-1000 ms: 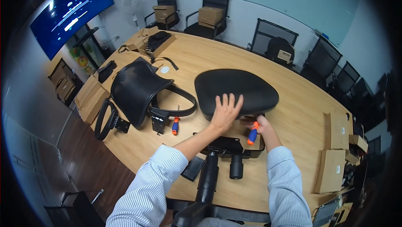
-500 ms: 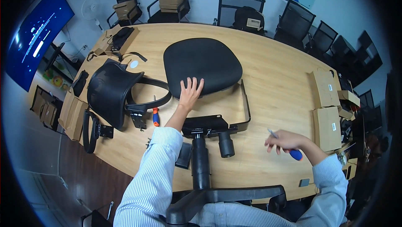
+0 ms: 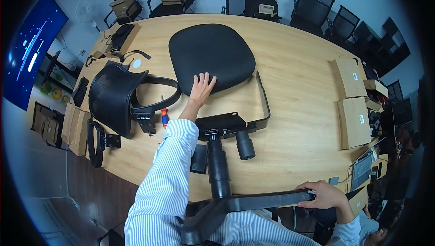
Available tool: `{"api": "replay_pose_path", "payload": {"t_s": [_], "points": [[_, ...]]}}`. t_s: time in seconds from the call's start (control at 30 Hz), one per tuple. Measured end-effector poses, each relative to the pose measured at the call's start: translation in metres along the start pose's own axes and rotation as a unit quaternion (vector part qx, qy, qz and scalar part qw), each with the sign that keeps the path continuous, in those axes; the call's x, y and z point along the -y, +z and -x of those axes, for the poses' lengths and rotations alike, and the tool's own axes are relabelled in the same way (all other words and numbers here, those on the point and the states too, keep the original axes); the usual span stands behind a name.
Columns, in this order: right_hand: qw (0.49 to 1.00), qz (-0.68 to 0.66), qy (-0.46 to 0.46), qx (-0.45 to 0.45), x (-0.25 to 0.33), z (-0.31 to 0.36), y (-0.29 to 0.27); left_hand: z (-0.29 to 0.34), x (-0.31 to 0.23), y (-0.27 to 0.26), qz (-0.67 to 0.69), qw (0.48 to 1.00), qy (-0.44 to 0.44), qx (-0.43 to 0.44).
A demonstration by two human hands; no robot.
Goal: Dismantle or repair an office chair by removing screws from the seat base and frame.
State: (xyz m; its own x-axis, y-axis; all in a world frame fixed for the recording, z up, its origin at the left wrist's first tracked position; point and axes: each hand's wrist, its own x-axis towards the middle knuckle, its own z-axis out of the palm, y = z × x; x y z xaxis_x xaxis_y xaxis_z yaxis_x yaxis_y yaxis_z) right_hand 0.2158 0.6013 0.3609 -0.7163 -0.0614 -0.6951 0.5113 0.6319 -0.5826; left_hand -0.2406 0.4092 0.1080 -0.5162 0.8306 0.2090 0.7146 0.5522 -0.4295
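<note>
My left hand (image 3: 202,89) lies with fingers spread on the near edge of a black chair seat (image 3: 212,58). My right hand (image 3: 327,196) closes round the end of one leg of the black chair base (image 3: 267,200), close to my body. A bit of metal shows between its fingers, apparently the screwdriver's shaft; its handle is hidden. From the base a black gas lift column (image 3: 218,166) runs to the seat mechanism (image 3: 222,126), which lies on the table. A bent black armrest (image 3: 263,105) is beside the mechanism.
To the left lie a mesh backrest (image 3: 111,96), a loose armrest (image 3: 96,144) and an orange-and-blue screwdriver (image 3: 164,118). Cardboard boxes (image 3: 353,123) and a laptop (image 3: 361,171) line the table's right side. Several chairs (image 3: 312,10) stand beyond the far edge.
My right hand has come down from above the table to the chair base leg, with the screwdriver's handle now out of sight. My left hand stays on the seat. The view has shifted slightly.
</note>
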Motion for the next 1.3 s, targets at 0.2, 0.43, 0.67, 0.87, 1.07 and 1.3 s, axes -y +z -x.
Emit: {"api": "replay_pose_path", "payload": {"t_s": [0.2, 0.43, 0.67, 0.87, 1.07, 1.3], "points": [[0.998, -0.038, -0.041, -0.040, -0.008, 0.001, 0.012, 0.005, 0.007, -0.008, 0.029, 0.998, -0.030, 0.038], [0.954, -0.290, -0.031, -0.062, -0.030, 0.004, 0.036, 0.074, 0.003, -0.095, 0.505, 0.835, -0.132, -0.171], [0.818, -0.556, -0.145, -0.018, -0.080, -0.003, 0.088, 0.255, -0.065, -0.154, 0.756, 0.383, -0.468, 0.251], [0.807, -0.547, -0.217, -0.054, -0.057, 0.004, 0.113, 0.242, -0.131, -0.182, 0.816, 0.232, -0.459, 0.265], [0.731, -0.651, -0.170, -0.116, -0.024, 0.015, 0.112, 0.232, -0.121, -0.209, 0.795, 0.241, -0.481, 0.280], [0.732, -0.642, -0.195, -0.121, 0.013, 0.069, 0.066, 0.193, -0.101, -0.267, 0.806, 0.291, -0.445, 0.259]]}}
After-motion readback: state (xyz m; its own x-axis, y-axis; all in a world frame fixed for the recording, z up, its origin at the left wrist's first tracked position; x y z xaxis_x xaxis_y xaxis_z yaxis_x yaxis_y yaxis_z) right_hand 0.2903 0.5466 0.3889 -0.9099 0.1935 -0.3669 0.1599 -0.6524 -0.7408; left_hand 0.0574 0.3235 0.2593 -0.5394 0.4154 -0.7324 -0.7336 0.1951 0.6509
